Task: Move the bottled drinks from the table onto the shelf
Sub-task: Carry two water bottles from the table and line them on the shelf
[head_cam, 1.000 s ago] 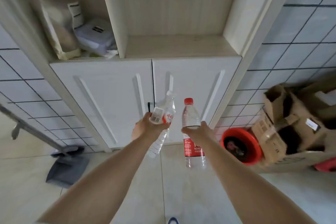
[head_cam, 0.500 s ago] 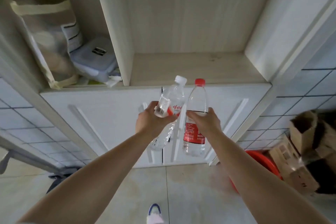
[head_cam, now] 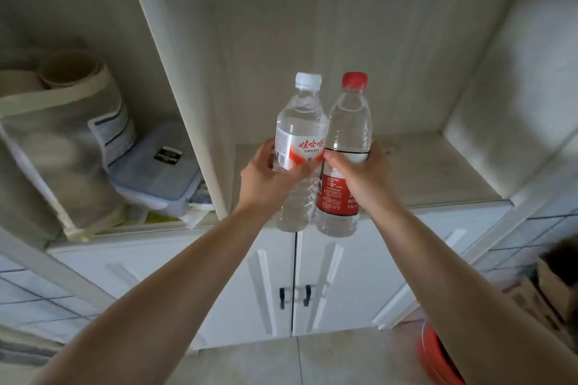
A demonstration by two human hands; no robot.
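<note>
Both bottles have risen to shelf height; my left hand grips the white-capped bottle, my right hand the red-capped bottle. Touching, they could knock over when set down.

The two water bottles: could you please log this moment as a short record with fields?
left hand: grips the white-capped bottle at its label
right hand: grips the red-capped bottle at its label
bottle pose: both roughly upright, side by side, held in the air
shelf compartment: ahead of the bottles, its board bare where visible
neighbouring compartment: cloth bag, lidded plastic box
placed so far: neither bottle
</note>
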